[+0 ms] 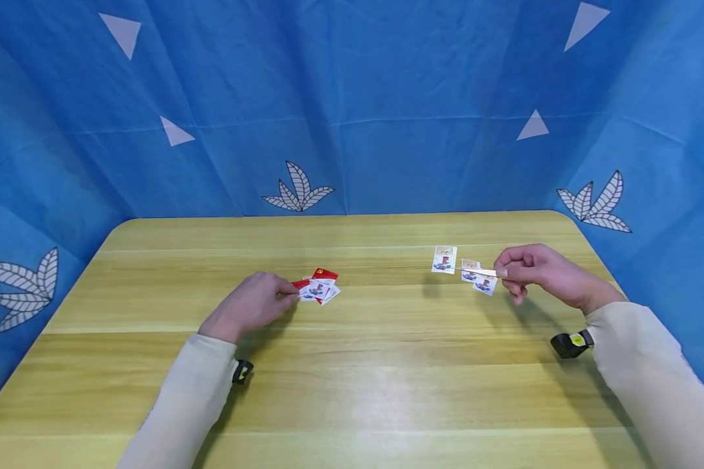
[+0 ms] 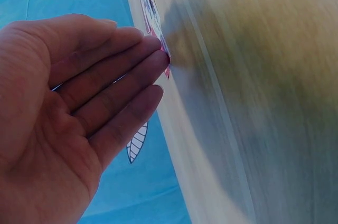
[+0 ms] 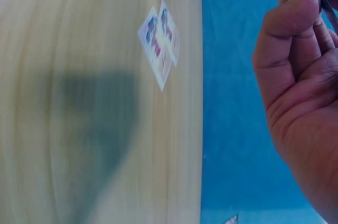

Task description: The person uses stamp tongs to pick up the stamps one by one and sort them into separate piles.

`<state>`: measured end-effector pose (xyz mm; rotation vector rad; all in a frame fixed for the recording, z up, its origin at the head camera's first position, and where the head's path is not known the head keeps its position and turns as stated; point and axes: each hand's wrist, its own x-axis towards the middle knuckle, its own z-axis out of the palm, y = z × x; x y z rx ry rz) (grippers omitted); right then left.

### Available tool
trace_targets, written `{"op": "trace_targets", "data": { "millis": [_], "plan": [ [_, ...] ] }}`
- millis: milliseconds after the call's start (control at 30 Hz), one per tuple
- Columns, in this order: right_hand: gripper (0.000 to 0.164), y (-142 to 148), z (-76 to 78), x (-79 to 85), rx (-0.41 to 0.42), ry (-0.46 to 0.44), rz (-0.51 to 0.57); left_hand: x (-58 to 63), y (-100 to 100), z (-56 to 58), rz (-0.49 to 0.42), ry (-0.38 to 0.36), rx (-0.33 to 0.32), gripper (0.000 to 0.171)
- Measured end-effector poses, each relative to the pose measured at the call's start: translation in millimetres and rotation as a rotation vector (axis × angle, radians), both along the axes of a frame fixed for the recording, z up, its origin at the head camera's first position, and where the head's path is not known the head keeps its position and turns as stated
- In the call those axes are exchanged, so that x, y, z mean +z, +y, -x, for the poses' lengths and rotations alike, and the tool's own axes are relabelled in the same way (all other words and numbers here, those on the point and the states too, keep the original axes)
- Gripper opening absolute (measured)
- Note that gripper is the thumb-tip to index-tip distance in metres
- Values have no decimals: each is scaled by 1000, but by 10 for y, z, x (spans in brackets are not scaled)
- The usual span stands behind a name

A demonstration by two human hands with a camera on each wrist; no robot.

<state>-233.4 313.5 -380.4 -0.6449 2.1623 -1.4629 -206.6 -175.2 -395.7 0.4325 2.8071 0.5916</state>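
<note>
My right hand (image 1: 530, 272) pinches a pair of slim metal tweezers (image 1: 481, 271) between thumb and fingers. At their tips hangs a white-edged stamp (image 1: 444, 258), with a shadow on the table below it. Two similar stamps (image 3: 161, 39) lie overlapping on the table, under the tweezers in the head view. My left hand (image 1: 255, 303) rests its fingertips at the edge of a small pile of stamps (image 1: 319, 288), some red and some white. In the left wrist view the left hand's fingers (image 2: 124, 84) are nearly straight, over part of the pile (image 2: 153, 15).
Both piles lie on a wooden table (image 1: 364, 365) with rounded far corners. A blue cloth (image 1: 387, 85) with white triangles and leaf prints hangs behind it and along the sides. Small black devices (image 1: 570, 345) are strapped at both wrists.
</note>
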Motion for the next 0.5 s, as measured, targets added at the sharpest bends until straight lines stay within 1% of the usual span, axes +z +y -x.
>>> {"op": "trace_targets", "data": {
  "millis": [167,367,500],
  "plan": [
    [18,107,-25,-16,-4,-18,-10,14,-2,-4,0,-15,11,29],
    [25,236,-50,-48,11,-54,-24,20,0,-1,-4,-21,13,29],
    [28,316,-68,-95,6,-68,-31,23,1,1,-2,-25,10,29]
  ]
}}
